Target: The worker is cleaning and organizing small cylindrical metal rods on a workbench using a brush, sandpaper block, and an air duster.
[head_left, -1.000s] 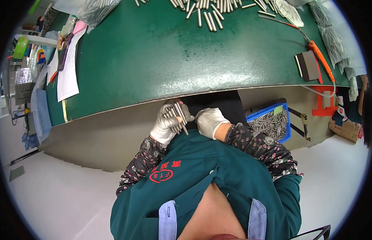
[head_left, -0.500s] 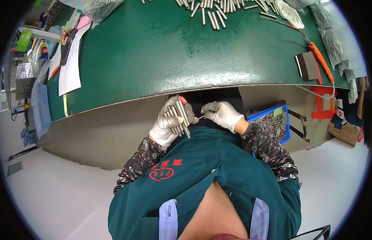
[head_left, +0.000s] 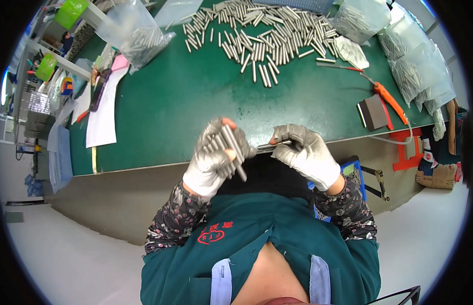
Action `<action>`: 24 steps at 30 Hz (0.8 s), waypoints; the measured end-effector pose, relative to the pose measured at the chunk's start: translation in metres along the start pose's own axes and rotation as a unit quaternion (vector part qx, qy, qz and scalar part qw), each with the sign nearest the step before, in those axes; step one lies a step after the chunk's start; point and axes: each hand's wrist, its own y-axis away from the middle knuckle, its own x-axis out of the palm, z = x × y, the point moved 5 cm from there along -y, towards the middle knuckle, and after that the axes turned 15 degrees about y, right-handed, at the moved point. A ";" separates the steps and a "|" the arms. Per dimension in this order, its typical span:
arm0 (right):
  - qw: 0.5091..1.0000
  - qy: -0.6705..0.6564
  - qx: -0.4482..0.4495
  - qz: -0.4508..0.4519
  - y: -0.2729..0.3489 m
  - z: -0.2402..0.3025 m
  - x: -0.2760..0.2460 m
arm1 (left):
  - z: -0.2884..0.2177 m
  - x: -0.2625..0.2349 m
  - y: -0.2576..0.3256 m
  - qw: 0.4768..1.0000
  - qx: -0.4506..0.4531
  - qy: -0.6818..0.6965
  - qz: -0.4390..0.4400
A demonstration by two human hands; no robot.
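Note:
My left hand (head_left: pixel 202 173), in a white glove with grey-stained fingers, is closed around a bunch of several shiny metal pins (head_left: pixel 229 144). They lie side by side, slanting across the fingers, with the thumb over them. My right hand (head_left: pixel 311 158), gloved the same way, pinches a thin metal pin (head_left: pixel 267 147) between thumb and fingers. Its tip points left, close to the fingers of my left hand. Whether a second pin lies along it I cannot tell. Both hands are at the near edge of the green table (head_left: pixel 160 122).
Loose pins (head_left: pixel 262 43) lie heaped at the back. Bags of pins stand at the back left (head_left: pixel 142 46) and right (head_left: pixel 409 71). An orange-handled tool (head_left: pixel 391 101) lies beside a dark block (head_left: pixel 372 113). Below the right forearm is a blue bin (head_left: pixel 359 178); papers (head_left: pixel 105 117) lie left.
Both hands have risen from over my lap to the table's edge. The view has tilted, showing more of the pin heap. The left hand still holds its bunch; the right still pinches metal.

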 end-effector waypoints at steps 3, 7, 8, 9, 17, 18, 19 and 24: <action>0.986 0.133 -0.076 -0.058 -0.030 0.012 -0.002 | -0.020 -0.005 -0.041 0.985 0.100 -0.137 -0.006; 0.931 0.327 -0.121 -0.113 -0.068 0.012 0.005 | -0.022 -0.018 -0.072 0.949 0.127 -0.284 0.053; 0.920 0.356 -0.123 -0.105 -0.074 0.006 0.008 | -0.014 -0.032 -0.079 0.946 0.119 -0.294 0.062; 0.915 0.362 -0.130 -0.121 -0.076 0.001 0.010 | -0.012 -0.032 -0.079 0.945 0.100 -0.303 0.064; 0.982 0.158 -0.043 -0.089 -0.083 -0.011 0.009 | -0.014 -0.034 -0.079 0.937 0.073 -0.337 0.055; 0.982 0.160 -0.045 -0.089 -0.084 -0.009 0.010 | -0.014 -0.034 -0.080 0.937 0.076 -0.337 0.056; 0.986 0.128 -0.046 -0.092 -0.085 -0.009 0.010 | -0.014 -0.035 -0.081 0.939 0.072 -0.333 0.049; 0.987 0.108 -0.076 -0.095 -0.091 -0.012 0.012 | -0.015 -0.041 -0.084 0.927 0.081 -0.364 0.041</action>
